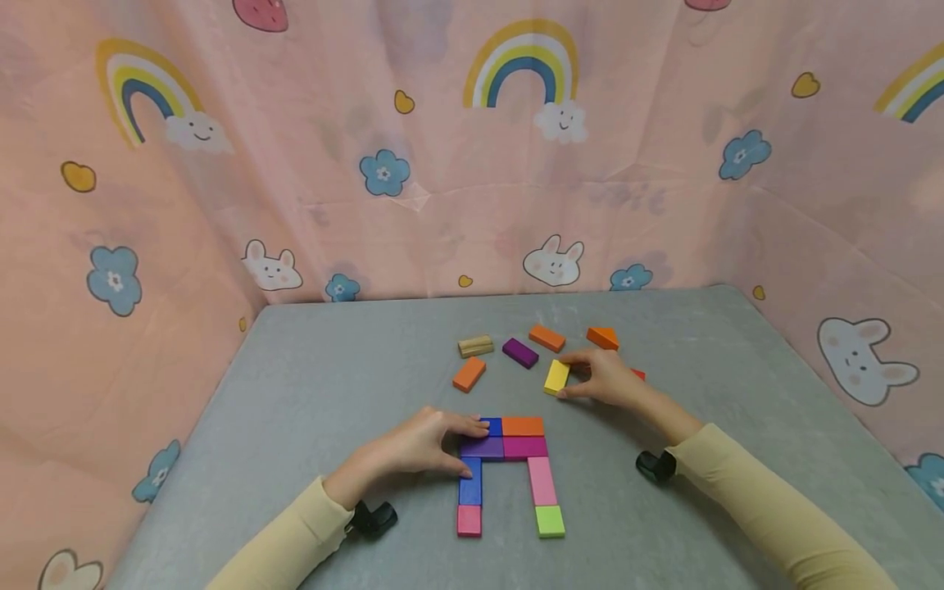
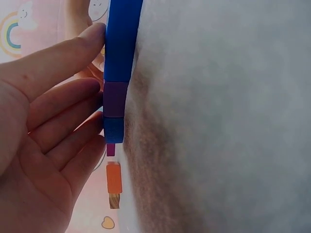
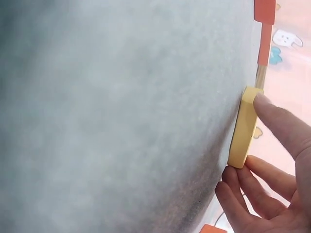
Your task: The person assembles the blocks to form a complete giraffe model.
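Observation:
My right hand pinches a yellow block by its two ends, thumb at one and fingers at the other, as the right wrist view shows. My left hand rests its fingertips and thumb on the left side of a flat arch of blocks. There it touches a blue block, a purple block and a small blue block at the top. The arch also has an orange block, a magenta block, a pink block, a rose block and a lime-green block.
Behind the arch lie a wood-coloured block, an orange block, a purple block, another orange block and an orange triangle. A red block peeks from behind my right hand. A patterned pink curtain surrounds the grey table.

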{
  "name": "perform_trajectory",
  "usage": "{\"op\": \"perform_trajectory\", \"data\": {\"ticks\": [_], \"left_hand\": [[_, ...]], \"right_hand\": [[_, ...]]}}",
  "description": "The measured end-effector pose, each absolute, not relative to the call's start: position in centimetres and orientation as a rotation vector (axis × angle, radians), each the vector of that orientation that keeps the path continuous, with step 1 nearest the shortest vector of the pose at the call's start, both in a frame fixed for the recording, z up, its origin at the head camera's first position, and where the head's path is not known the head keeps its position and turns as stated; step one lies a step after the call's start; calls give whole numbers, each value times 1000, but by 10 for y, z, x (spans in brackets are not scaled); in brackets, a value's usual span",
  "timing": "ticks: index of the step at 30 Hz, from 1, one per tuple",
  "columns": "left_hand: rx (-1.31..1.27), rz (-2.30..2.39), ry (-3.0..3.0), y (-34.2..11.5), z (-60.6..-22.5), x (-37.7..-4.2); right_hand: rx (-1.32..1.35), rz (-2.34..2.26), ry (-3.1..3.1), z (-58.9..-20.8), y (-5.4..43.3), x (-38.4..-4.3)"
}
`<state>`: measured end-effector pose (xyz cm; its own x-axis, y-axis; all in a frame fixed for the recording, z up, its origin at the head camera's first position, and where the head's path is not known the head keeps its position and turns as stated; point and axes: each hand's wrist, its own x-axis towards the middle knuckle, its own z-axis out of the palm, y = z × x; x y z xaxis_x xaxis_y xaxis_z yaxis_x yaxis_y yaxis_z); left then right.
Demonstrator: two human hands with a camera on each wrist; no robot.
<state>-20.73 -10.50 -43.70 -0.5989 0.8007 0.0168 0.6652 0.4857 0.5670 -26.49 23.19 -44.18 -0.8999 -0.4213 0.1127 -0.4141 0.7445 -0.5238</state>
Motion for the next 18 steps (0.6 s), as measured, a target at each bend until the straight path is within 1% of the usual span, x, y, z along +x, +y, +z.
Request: {"op": "perform_trajectory", "data": {"ticks": [8,18], "left_hand": [[1248,783,2479,-103,-437,-207],[1218,793,2483,-104,-436,-204]], "right_hand": [[-662,-845,2933,-438,234,-262],[-778,-836,2974,-428,233,-243]]}}
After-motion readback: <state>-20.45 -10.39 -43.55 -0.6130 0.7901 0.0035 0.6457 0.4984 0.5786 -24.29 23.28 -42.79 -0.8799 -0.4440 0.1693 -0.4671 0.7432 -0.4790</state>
